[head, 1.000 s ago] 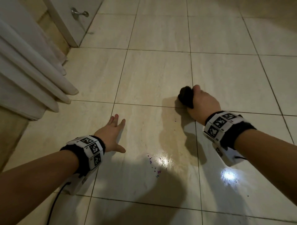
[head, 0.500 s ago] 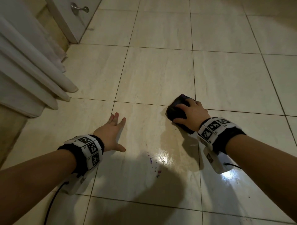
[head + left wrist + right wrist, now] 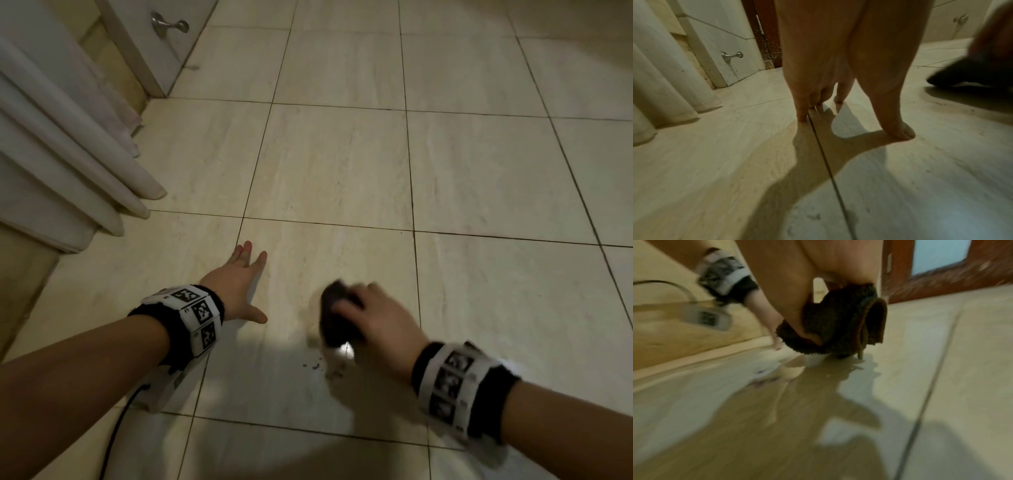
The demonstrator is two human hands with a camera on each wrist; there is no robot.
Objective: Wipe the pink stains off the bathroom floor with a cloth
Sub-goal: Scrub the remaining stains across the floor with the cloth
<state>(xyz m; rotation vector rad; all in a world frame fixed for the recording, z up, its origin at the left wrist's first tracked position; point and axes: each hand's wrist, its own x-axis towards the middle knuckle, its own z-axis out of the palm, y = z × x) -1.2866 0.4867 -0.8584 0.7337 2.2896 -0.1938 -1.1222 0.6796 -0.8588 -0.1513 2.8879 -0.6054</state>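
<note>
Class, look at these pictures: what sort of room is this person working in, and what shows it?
Probably a bathroom: glossy tiled floor, a pale curtain hanging to it, and a metal door stop low on the wall.

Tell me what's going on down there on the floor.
A person is cleaning the tiled floor. Their right hand grips a dark cloth and presses it on the tile beside some small pink specks that remain unwiped. The left hand rests flat on the floor, fingers spread, bracing.
</note>
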